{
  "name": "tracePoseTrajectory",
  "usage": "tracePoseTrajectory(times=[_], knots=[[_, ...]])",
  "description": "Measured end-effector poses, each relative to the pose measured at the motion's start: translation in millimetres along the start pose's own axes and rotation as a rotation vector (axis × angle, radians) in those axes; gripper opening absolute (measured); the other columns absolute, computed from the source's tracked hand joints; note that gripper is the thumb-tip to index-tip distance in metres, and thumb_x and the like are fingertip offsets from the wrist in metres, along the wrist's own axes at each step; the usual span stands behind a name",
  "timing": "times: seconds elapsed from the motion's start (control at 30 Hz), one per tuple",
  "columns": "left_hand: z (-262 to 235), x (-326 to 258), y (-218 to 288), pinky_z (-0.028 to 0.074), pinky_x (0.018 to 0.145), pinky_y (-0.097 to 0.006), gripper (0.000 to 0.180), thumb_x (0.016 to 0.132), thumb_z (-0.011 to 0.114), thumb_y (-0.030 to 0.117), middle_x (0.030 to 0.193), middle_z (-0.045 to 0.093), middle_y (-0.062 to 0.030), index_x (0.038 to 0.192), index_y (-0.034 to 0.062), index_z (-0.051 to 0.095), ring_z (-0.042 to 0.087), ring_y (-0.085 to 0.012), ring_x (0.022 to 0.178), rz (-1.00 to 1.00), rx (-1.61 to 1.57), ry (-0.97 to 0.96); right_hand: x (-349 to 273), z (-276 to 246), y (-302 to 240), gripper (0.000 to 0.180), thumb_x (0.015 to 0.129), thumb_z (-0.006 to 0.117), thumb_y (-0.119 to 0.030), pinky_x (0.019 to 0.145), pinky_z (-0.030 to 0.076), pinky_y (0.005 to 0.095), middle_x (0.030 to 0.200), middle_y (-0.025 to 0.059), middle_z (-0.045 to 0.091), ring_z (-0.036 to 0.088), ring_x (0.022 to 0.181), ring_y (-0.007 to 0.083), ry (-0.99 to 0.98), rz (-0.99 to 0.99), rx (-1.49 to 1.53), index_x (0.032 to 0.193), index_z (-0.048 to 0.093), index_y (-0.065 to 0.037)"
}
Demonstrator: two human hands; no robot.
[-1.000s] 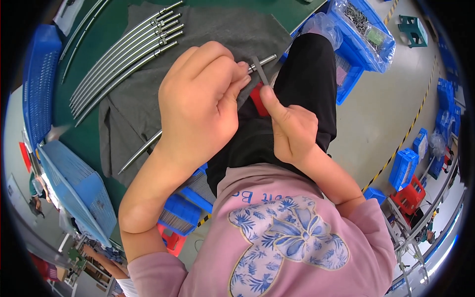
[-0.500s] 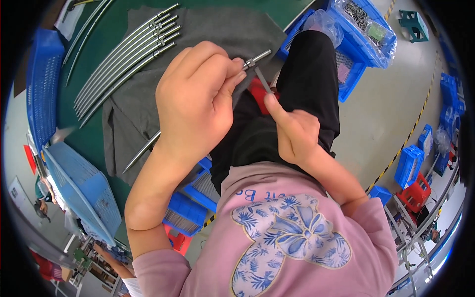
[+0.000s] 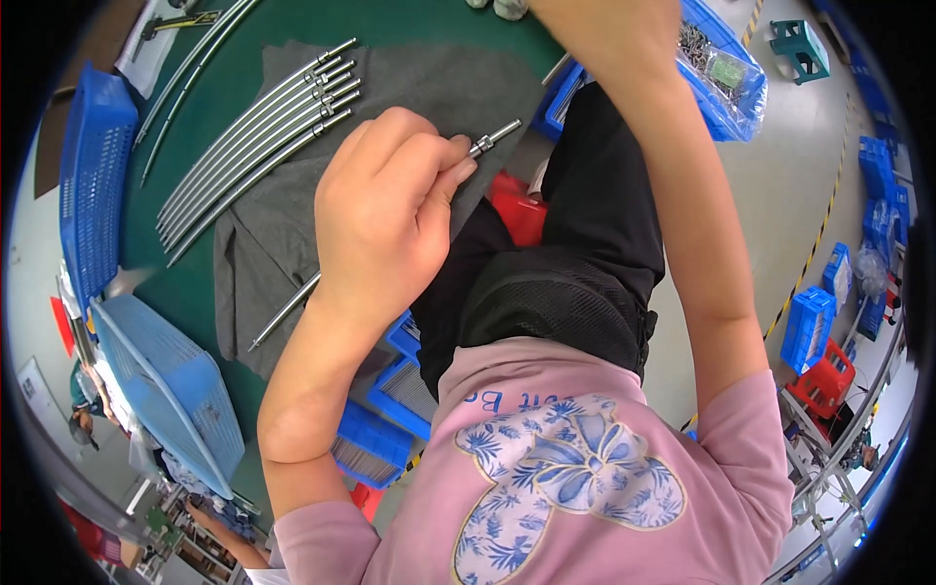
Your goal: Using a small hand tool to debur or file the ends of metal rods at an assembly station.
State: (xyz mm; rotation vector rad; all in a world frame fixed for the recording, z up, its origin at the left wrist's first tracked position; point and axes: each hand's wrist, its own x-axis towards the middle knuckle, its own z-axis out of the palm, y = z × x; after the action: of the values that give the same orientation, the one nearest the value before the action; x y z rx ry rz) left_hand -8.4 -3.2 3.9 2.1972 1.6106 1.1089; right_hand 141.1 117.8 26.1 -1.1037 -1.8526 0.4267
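Observation:
My left hand (image 3: pixel 382 210) is closed around a thin shiny metal rod (image 3: pixel 503 132). The rod's collared end sticks out past my thumb and forefinger, and its other end shows below my wrist, over the grey cloth (image 3: pixel 458 73). At the top edge is my right hand (image 3: pixel 609 24), reaching past the far side of the bench; its fingers are cut off by the picture, so what they hold cannot be seen. Several similar metal rods (image 3: pixel 249 146) with collars lie side by side on the cloth and the green bench top (image 3: pixel 185 107).
A blue perforated basket (image 3: pixel 97 185) and a light blue basket (image 3: pixel 171 380) stand along the left. A blue bin (image 3: pixel 717 83) of small metal parts is at the upper right. Blue trays (image 3: pixel 370 444) sit below the bench edge. A green stool (image 3: pixel 799 51) stands farther off.
My right hand has swung up and away from the rod to the top edge. The flat grey strip it held against the rod's collar is out of sight. My left hand keeps its grip.

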Motion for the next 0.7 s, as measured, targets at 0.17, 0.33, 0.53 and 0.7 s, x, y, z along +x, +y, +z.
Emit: tracePoseTrajectory(times=[0.17,0.33,0.53,0.7], knots=[[1.6,-1.9,1.3,0.041,0.055,-0.034,0.015,0.065,0.069,-0.001,0.07,0.051,-0.0068,0.074,0.0033,0.058,0.051,-0.0249,0.063,0.001,-0.017,0.008,-3.2,13.2,28.3,0.024,0.078,0.067,-0.026,0.053,0.045,0.0375,0.064,0.0164,0.06,0.06,0.057,0.0292,-0.072,-0.197,-0.422,0.079,0.063,-0.002],[2.7,-3.7,0.7,0.041,0.055,-0.034,0.015,0.064,0.068,-0.002,0.07,0.049,-0.0074,0.073,0.0025,0.058,0.05,-0.0257,0.063,-0.008,-0.01,0.019,-62.3,4.4,-7.4,0.016,0.067,0.074,-0.02,0.044,0.041,0.0287,0.06,0.0053,0.059,0.056,0.047,0.0219,0.061,-0.147,-0.022,0.075,0.065,-0.009],[1.3,-3.0,1.6,0.041,0.055,-0.035,0.015,0.063,0.068,-0.002,0.07,0.049,-0.0076,0.071,0.0023,0.056,0.049,-0.026,0.062,0.02,-0.028,0.021,-70.6,12.3,12.2,0.017,0.064,0.073,-0.015,0.04,0.037,0.0292,0.052,0.0017,0.051,0.049,0.041,0.0204,0.112,-0.315,-0.151,0.062,0.057,-0.012],[4.2,0.4,0.9,0.041,0.056,-0.035,0.015,0.063,0.068,-0.002,0.071,0.05,-0.0076,0.073,0.002,0.057,0.05,-0.0261,0.063,-0.01,-0.028,-0.003,-63.0,5.5,0.7,0.016,0.063,0.073,-0.017,0.041,0.039,0.0304,0.055,0.0027,0.054,0.051,0.043,0.0222,0.055,-0.275,-0.116,0.063,0.059,-0.011]])
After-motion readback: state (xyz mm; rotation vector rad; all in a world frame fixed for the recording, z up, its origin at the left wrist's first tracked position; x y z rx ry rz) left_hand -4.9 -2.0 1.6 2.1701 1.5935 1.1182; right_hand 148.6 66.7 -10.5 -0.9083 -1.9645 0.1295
